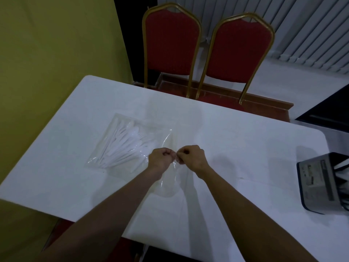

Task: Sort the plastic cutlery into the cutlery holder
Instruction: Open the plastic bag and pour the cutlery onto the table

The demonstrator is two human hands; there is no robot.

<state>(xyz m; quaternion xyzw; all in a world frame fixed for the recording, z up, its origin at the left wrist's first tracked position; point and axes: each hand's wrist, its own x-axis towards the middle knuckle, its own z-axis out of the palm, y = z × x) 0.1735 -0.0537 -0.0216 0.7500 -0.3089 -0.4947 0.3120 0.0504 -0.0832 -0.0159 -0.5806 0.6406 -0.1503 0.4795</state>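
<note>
A clear plastic bag (pixel 120 127) lies on the white table (pixel 245 140), left of centre, with several white plastic cutlery pieces (pixel 124 144) bunched inside it. My left hand (pixel 160 157) and my right hand (pixel 192 156) are side by side at the bag's near right corner, each pinching the thin film between thumb and fingers. A loose flap of the film (pixel 168 186) hangs down between my forearms. The cutlery holder (pixel 321 184), a grey and black box with white pieces showing inside, stands at the table's right edge, well away from both hands.
Two red chairs with gold frames (pixel 205 52) stand behind the far table edge. A yellow wall (pixel 47 63) runs along the left. A dark cabinet corner (pixel 328 114) sits at the right.
</note>
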